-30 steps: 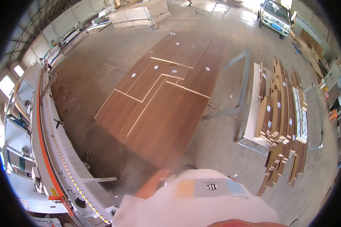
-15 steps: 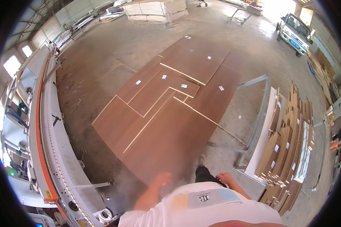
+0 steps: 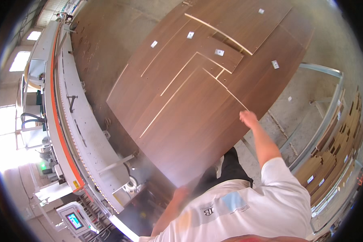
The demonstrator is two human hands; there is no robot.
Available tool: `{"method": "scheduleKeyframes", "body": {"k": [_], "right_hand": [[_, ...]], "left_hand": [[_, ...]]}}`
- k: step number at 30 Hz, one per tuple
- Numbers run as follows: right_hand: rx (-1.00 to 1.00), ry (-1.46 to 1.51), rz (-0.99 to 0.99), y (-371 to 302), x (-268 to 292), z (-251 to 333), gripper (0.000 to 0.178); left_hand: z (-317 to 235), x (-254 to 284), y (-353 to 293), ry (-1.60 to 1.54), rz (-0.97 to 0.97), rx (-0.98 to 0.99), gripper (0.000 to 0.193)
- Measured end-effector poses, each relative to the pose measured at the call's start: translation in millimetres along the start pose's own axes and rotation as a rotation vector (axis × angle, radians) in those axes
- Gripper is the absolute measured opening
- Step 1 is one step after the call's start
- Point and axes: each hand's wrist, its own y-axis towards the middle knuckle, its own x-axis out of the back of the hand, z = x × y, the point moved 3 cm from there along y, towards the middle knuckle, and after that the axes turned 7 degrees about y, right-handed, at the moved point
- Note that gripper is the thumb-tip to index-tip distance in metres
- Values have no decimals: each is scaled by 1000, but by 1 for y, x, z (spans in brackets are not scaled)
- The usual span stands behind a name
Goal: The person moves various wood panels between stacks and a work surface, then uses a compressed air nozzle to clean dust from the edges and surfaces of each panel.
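Note:
Wide brown wood panels lie in front of me, fitted side by side and stacked in places, with pale cut edges and small white labels. My right hand hovers over their right side, beside the end of a pale edge. Its fingers look loosely curled, and I see nothing in them. Low by my body, near the panels' near edge, hangs my left hand. It is blurred, so its fingers are hard to make out; no held object shows. Neither hand can be clearly seen touching a panel.
Along the left runs a long machine with an orange strip and a control screen at its near end. A grey metal frame stands on the right, beside stacked narrow brown boards. My legs are against the panels' near side.
My view has tilted down and moved closer to the panels. My right hand has swung from beside my hip forward over their right side. The left hand stays low by my body.

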Motion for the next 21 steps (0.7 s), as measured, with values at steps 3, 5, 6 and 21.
{"method": "scheduleKeyframes", "body": {"k": [3,5,6,21], "right_hand": [[154,-109,-71,97,30,26,45],[11,56,-114,152,35,25,43],[-89,46,-183,172,33,37,43],[-385,605,-199,224,-12,115,33]], "left_hand": [[-50,-37,-5,-421,-6,75,30],[-96,-36,0,-704,56,84,30],[-117,-41,0,-811,67,77,30],[-188,-45,16,-1157,106,440,28]]}}
